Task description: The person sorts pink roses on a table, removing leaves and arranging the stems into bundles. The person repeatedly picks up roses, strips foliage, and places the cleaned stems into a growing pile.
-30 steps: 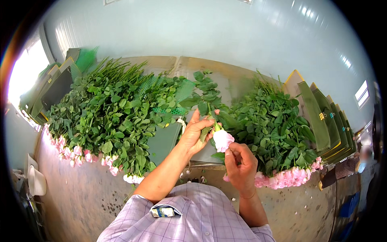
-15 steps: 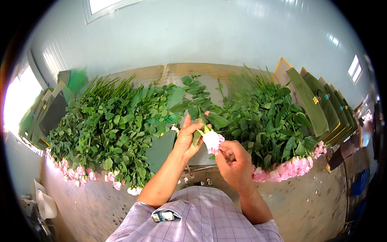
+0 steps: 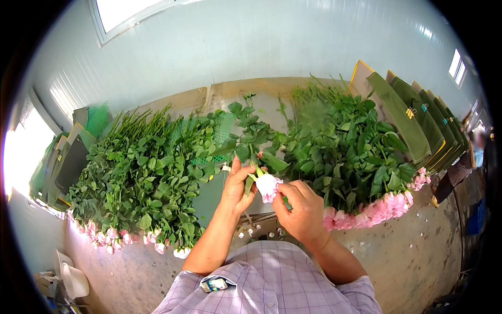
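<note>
A pale pink rose point(image 3: 269, 188) is held in front of my chest, its bloom tilted down toward me and its leafy stem running away over the table. My left hand point(image 3: 238, 191) is closed round the stem just below the bloom. At the bloom's right side, the thumb and forefinger of my right hand point(image 3: 302, 210) pinch the outer petals; the fingertips are partly hidden. Long-stemmed roses point(image 3: 141, 172) lie heaped on the left, with pink blooms overhanging the near edge. Another heap of roses point(image 3: 345, 152) lies on the right, blooms also toward me.
Green boards with clips point(image 3: 400, 115) stand in a row at the right; similar boards point(image 3: 70, 162) stand at the left. Green netting point(image 3: 225, 128) lies on the table point(image 3: 212, 196). Fallen petals point(image 3: 251, 230) dot the floor below. A white bucket point(image 3: 75, 281) stands lower left. A person point(image 3: 455, 175) is at far right.
The view has shifted slightly. My right thumb and fingers have closed in along the bloom's right side, while my left hand keeps its hold on the stem.
</note>
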Available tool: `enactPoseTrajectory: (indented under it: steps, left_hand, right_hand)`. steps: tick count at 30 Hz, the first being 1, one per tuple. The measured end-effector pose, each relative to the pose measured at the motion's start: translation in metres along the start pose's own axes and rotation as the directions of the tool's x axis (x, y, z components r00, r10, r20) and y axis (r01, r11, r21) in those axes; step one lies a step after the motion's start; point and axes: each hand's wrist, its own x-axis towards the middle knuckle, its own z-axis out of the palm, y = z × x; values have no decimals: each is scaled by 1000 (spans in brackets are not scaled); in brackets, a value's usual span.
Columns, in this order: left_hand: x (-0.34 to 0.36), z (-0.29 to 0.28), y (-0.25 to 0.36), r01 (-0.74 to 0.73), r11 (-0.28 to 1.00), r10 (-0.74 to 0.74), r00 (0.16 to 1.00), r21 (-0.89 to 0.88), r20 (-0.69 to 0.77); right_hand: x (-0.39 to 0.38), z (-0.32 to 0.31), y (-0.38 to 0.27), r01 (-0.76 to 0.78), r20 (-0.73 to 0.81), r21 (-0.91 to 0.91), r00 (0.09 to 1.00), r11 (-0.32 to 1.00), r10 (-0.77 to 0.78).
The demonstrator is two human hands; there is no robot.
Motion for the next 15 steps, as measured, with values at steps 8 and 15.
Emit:
enactPoseTrajectory:
  steps: [8, 15]
  left_hand:
    - [-33, -22, 10, 41, 892, 59, 977, 451, -206]
    - [-31, -7, -10, 364, 926, -375, 917, 105, 135]
  right_hand:
    - [12, -18, 9, 57, 146, -41, 988, 998, -50]
    - [21, -20, 7, 182, 298, -71, 942, 981, -153]
